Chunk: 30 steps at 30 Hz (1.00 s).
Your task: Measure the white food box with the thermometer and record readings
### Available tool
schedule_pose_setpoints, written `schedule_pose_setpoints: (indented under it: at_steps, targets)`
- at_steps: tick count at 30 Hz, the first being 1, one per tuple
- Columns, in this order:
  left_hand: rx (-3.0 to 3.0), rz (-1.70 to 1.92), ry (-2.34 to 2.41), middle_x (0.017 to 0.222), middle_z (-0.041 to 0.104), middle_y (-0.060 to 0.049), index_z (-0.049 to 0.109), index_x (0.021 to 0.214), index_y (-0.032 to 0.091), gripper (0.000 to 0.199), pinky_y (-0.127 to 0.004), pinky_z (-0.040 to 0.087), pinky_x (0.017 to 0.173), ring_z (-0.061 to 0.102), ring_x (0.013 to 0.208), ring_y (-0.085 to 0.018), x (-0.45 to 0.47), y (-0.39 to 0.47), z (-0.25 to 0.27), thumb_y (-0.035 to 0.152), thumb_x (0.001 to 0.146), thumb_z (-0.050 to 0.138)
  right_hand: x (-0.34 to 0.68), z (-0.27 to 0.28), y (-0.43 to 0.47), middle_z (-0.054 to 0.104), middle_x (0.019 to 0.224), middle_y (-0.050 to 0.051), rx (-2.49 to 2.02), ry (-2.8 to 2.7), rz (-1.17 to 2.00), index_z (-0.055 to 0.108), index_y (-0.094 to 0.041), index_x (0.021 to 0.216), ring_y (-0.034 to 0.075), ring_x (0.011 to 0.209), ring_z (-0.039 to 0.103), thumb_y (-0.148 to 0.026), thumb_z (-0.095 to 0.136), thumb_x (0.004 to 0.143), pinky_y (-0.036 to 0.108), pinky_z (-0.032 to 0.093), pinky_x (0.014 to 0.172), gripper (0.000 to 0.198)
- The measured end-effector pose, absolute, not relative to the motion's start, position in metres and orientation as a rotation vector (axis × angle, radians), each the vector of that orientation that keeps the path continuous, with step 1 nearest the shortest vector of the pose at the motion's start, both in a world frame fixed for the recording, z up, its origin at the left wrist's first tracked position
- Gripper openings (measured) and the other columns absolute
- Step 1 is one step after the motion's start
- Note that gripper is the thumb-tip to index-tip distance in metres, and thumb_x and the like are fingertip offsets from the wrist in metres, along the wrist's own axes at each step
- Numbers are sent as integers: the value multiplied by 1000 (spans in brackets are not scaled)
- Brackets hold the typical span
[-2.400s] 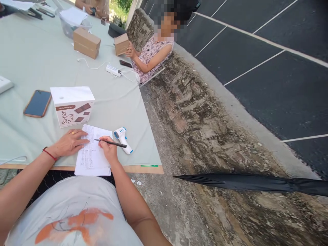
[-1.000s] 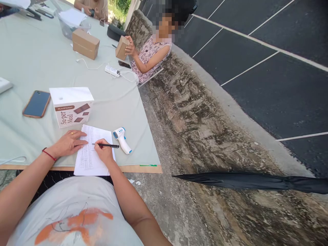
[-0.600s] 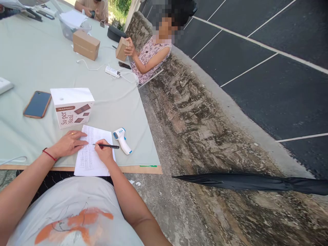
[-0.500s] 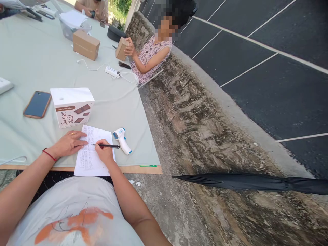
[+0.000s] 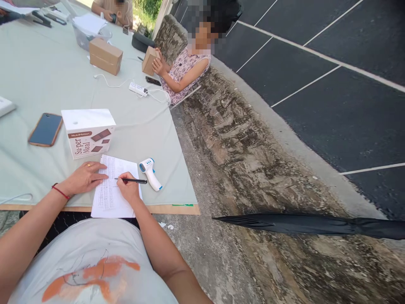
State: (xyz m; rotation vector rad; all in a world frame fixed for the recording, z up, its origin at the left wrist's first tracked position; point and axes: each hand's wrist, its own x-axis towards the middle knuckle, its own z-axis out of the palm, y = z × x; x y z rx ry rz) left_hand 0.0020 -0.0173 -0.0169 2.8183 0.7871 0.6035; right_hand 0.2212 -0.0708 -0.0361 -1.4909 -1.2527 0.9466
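Right hand (image 5: 129,191), fingers closed around a pen (image 5: 131,180), writes midway down a largely filled sheet (image 5: 110,198) at the desk's (image 5: 47,76) six o'clock edge; left hand (image 5: 82,177), fingers spread flat, pins it.

The white box (image 5: 89,131) reads "NutriMotion" and "Su-per Meal"; the sheet's (image 5: 114,188) rows are illegible
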Motion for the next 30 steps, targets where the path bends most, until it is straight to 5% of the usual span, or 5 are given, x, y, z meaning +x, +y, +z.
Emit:
schedule_pose_setpoints:
  at_steps: [19,25,30]
  targets:
    - [2746,604,800,129,63,-9,73,113,30,32,-48,46,101,59,113,-26,1,-16,-17,36,99,45,224,-39,-71,59,65,-3,-1515,-1280,875,54,-24,69,16,64,54,-31,52,71,29,48,66,7]
    - [2758,670,819,121,67,-10,71,109,26,29,-46,50,93,62,106,-26,2,-17,-16,35,98,46,228,-39,-73,67,91,5,-1341,-1502,632,63,-22,95,19,88,63,-35,46,90,33,52,83,22]
    - [2659,1053,1184,96,66,-9,62,94,21,15,-40,53,77,63,87,-23,-5,-22,-12,32,93,52,244,-41,-66,63,112,11,-1349,-1765,354,61,-20,124,22,108,59,-19,36,95,38,50,96,38]
